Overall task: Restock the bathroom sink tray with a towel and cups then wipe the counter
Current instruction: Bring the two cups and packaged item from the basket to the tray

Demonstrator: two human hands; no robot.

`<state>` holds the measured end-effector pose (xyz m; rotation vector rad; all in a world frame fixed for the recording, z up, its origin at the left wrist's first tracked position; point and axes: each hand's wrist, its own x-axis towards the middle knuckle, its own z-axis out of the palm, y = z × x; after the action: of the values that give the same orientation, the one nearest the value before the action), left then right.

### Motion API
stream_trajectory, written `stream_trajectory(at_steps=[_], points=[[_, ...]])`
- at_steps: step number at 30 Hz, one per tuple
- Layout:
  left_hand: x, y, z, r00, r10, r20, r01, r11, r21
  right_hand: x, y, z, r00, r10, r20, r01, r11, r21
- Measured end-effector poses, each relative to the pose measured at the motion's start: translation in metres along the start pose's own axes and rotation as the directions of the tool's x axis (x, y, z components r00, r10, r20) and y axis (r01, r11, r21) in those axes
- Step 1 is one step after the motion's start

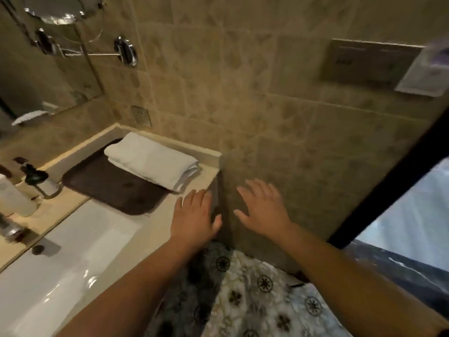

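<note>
Both hands, left hand (194,212) and right hand (263,210), hovered spread and empty. At 10 o'clock, 1 folded towel (153,160) lay on the tray (102,181). No cups showed; they probably belonged on its bare half.

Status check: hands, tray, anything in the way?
Left hand and right hand open, empty. Towel on tray; no cups visible. Nothing blocking.
</note>
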<state>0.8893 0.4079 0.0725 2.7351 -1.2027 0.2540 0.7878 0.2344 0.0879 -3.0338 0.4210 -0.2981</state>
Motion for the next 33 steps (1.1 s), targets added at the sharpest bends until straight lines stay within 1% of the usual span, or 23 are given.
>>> stream_trajectory(at_steps=[3, 4, 5, 6, 8, 11, 13, 15, 18, 22, 24, 27, 30, 33], points=[[-0.009, 0.089, 0.002, 0.986, 0.167, 0.016, -0.166, 0.985, -0.056, -0.086, 0.061, -0.022, 0.987, 0.147, -0.061, -0.150, 0.988, -0.043], [-0.018, 0.136, 0.004, 0.969, 0.246, 0.020, -0.244, 0.968, -0.066, -0.131, 0.088, -0.031, 0.972, 0.221, -0.076, -0.226, 0.973, -0.056], [-0.026, 0.170, 0.007, 0.955, 0.295, 0.022, -0.293, 0.954, -0.072, -0.166, 0.106, -0.039, 0.960, 0.269, -0.081, -0.275, 0.959, -0.066], [-0.031, 0.189, 0.008, 0.950, 0.310, 0.030, -0.307, 0.948, -0.082, -0.187, 0.116, -0.044, 0.954, 0.287, -0.083, -0.293, 0.954, -0.071], [-0.057, 0.268, 0.011, 0.913, 0.409, 0.013, -0.403, 0.905, -0.134, -0.269, 0.150, -0.063, 0.916, 0.392, -0.084, -0.399, 0.911, -0.106], [-0.114, 0.385, 0.015, 0.834, 0.550, -0.047, -0.543, 0.802, -0.248, -0.397, 0.199, -0.091, 0.837, 0.537, -0.104, -0.547, 0.825, -0.144], [-0.157, 0.456, 0.013, 0.773, 0.633, -0.051, -0.615, 0.725, -0.310, -0.477, 0.223, -0.111, 0.774, 0.621, -0.124, -0.634, 0.758, -0.155], [-0.194, 0.520, 0.011, 0.708, 0.704, -0.051, -0.673, 0.651, -0.351, -0.548, 0.242, -0.129, 0.712, 0.690, -0.130, -0.702, 0.689, -0.181], [-0.237, 0.605, 0.004, 0.633, 0.772, -0.054, -0.728, 0.570, -0.382, -0.635, 0.270, -0.154, 0.610, 0.776, -0.162, -0.790, 0.580, -0.198], [-0.270, 0.693, 0.005, 0.544, 0.835, -0.083, -0.776, 0.463, -0.428, -0.720, 0.308, -0.169, 0.497, 0.844, -0.202, -0.864, 0.461, -0.204], [-0.278, 0.732, 0.012, 0.512, 0.855, -0.082, -0.790, 0.431, -0.435, -0.750, 0.331, -0.169, 0.464, 0.860, -0.212, -0.881, 0.424, -0.209], [-0.279, 0.785, 0.031, 0.480, 0.873, -0.091, -0.814, 0.403, -0.419, -0.781, 0.372, -0.164, 0.433, 0.874, -0.221, -0.897, 0.393, -0.200], [-0.270, 0.836, 0.049, 0.490, 0.868, -0.073, -0.803, 0.417, -0.426, -0.798, 0.416, -0.155, 0.413, 0.887, -0.208, -0.906, 0.377, -0.193], [-0.259, 0.878, 0.065, 0.507, 0.861, -0.038, -0.785, 0.443, -0.433, -0.807, 0.458, -0.145, 0.422, 0.890, -0.174, -0.903, 0.395, -0.171]])
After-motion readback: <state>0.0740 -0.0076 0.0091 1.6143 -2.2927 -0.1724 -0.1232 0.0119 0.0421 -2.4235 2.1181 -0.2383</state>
